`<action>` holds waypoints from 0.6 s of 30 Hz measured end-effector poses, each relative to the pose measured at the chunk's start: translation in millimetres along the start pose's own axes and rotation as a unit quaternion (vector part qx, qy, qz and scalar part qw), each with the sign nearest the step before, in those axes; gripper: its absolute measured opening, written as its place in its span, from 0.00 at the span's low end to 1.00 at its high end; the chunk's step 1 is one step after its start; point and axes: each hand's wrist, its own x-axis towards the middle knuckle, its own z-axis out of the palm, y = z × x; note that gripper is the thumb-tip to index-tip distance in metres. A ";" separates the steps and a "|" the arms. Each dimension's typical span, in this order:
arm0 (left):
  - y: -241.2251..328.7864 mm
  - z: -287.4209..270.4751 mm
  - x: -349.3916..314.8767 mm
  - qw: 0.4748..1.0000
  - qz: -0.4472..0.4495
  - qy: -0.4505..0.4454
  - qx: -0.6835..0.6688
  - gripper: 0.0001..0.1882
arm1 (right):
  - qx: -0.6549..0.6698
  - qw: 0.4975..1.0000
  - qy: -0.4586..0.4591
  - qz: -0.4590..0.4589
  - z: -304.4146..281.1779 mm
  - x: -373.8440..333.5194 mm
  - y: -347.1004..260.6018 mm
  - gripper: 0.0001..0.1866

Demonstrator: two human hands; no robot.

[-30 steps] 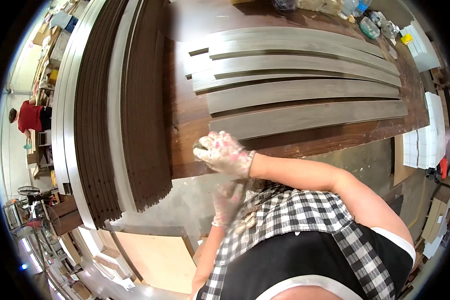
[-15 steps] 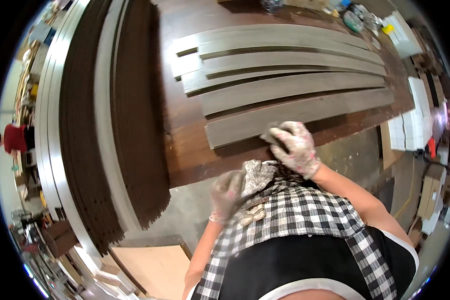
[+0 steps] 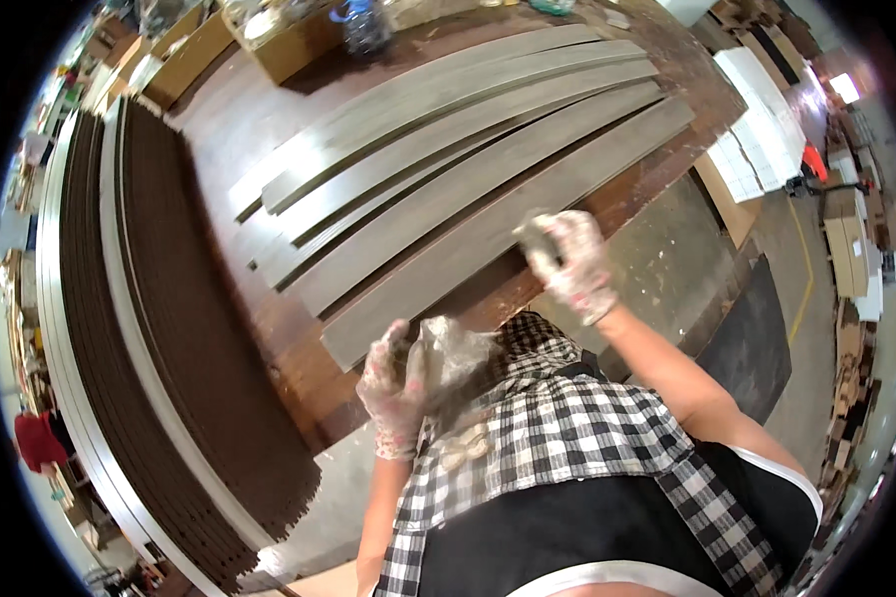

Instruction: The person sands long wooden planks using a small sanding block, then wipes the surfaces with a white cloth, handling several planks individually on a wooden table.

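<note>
Right hand (image 3: 579, 264): I'm clamping a grey pad (image 3: 536, 237), two o'clock.
Nearest plank (image 3: 468, 261): lying at twelve o'clock, now having both hands beside it.
Left hand (image 3: 392, 393): nearing its end, seven o'clock; grip I can't tell.

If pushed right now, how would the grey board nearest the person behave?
The grey board would likely slide rather than roll, lying flat on the table. Being long and thin, it may flex slightly if lifted by one end.

Hands (image 3: 391, 386) (image 3: 575, 267) now well apart, close together 1 second ago
</note>
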 end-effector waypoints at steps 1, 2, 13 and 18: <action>12.7 3.8 16.0 0.995 0.055 -0.016 0.078 0.20 | 0.012 0.998 -0.044 -0.050 3.9 11.9 -20.7 0.20; 12.0 16.9 30.3 0.979 0.132 -0.019 0.152 0.29 | 0.048 0.996 -0.046 -0.062 12.3 14.5 -36.1 0.20; 68.5 45.0 63.2 0.915 -0.084 -0.158 0.362 0.42 | -0.066 0.976 0.123 0.165 -58.4 28.1 153.5 0.20; 121.7 121.2 96.8 0.882 -0.066 -0.239 0.401 0.50 | 0.099 0.994 -0.040 0.032 -35.0 32.6 86.0 0.23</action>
